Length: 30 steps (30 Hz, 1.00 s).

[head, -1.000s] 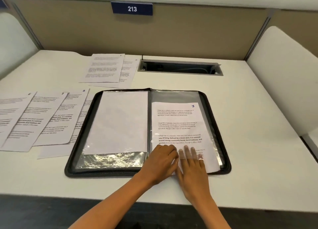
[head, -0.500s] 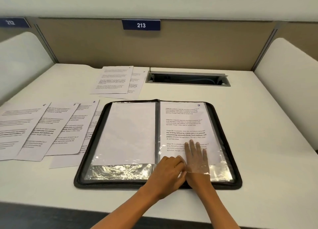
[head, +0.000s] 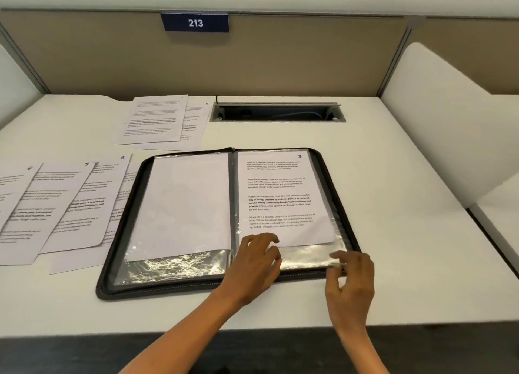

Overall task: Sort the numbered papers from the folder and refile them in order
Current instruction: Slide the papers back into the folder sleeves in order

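Lying fanned at the far left of the surface (head: 393, 205), the loose papers (head: 56, 205) marked 6, 7 and 8 overlap so that each number stays readable at its top corner, which looks like a way to keep the order in sight. Farther back, a second small stack (head: 157, 121) sits near the partition, with a sheet marked 5 peeking out from under the top one. The folder (head: 348, 205) lies open and flat to the right of these, close to the near edge. Its left sleeve (head: 174, 264) holds a sheet turned blank side up, and the crinkled plastic shows below it. The right sleeve holds the sheet marked 3 (head: 283, 199), already pushed well in, its lower edge short of the sleeve's bottom. The left hand (head: 252, 264) rests at that lower edge beside the spine, fingers loosely curled and spread, pressing on the plastic, probably to keep the sleeve from shifting. The right hand (head: 351, 283) is at the sleeve's near right corner, thumb and fingers pinched together on the plastic edge, likely to smooth it or lift it for turning. Beyond the folder is an open cable tray (head: 278, 112), and a sign (head: 195, 22) reading 213 hangs on the partition.
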Each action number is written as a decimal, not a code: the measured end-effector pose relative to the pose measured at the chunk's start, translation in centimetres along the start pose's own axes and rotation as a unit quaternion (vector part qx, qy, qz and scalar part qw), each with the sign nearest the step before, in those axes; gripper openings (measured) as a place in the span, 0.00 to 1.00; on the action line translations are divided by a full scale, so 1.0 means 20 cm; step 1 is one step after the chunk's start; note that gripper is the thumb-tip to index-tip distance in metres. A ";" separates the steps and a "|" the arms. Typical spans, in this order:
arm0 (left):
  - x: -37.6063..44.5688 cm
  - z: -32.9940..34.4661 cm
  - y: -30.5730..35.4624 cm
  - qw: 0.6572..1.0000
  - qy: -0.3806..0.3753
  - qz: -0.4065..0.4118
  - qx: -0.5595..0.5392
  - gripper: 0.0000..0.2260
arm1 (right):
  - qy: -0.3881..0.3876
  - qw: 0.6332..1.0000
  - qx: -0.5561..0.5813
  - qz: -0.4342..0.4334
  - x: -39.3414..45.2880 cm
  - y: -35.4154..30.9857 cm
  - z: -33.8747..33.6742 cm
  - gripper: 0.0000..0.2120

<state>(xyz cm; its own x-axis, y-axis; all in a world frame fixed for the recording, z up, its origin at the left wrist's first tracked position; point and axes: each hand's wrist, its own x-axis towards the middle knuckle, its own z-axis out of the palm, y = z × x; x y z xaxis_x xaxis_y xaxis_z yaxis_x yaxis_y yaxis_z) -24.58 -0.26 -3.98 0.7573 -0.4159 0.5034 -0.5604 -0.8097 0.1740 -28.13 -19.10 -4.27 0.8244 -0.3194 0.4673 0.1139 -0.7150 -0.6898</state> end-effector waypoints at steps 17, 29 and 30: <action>-0.07 -0.08 -0.05 0.990 -0.055 -0.085 -0.098 0.12 | -0.126 0.942 0.145 0.274 0.29 -0.16 -0.01 0.03; 0.04 -0.61 -0.37 0.737 0.119 -0.434 -0.504 0.15 | -0.339 0.898 0.281 0.001 0.22 -0.86 0.36 0.07; 0.02 -0.66 -0.41 0.724 0.115 -0.443 -0.516 0.16 | -0.359 0.889 0.283 -0.009 0.19 -0.91 0.41 0.07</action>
<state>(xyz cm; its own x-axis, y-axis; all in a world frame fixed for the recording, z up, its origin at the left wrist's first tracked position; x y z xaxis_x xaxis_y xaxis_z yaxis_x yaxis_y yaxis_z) -24.09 11.66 5.87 0.9637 0.2527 -0.0857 0.0693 0.0731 0.9949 -22.45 -2.27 5.49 0.9379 0.3140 0.1476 0.2238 -0.2225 -0.9489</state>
